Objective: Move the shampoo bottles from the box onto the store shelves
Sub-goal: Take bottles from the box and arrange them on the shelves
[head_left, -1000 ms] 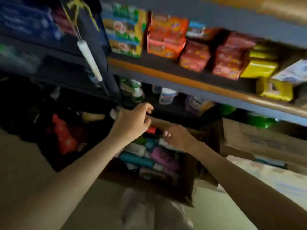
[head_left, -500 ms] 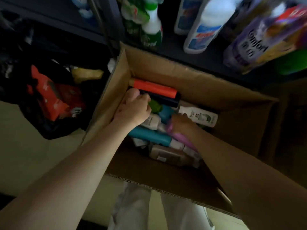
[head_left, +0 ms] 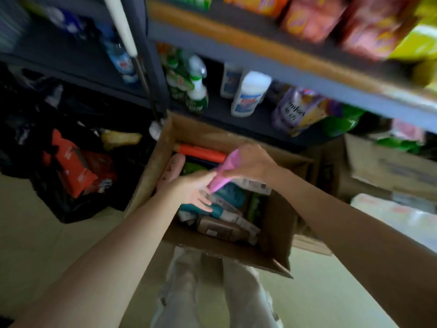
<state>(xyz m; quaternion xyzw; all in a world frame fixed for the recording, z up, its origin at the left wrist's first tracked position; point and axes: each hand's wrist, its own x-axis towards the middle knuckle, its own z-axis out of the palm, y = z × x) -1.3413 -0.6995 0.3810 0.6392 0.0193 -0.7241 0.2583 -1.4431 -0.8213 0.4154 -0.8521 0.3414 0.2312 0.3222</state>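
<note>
Our right hand is grasping a pink shampoo bottle with curled fingers, holding it tilted just above the box. Our left hand is touching its lower end, fingers released.

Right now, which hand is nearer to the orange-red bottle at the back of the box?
Right. The right hand, holding the pink bottle, is just beside the orange-red bottle's end; the left hand hovers lower, open, over the teal bottles.
</note>
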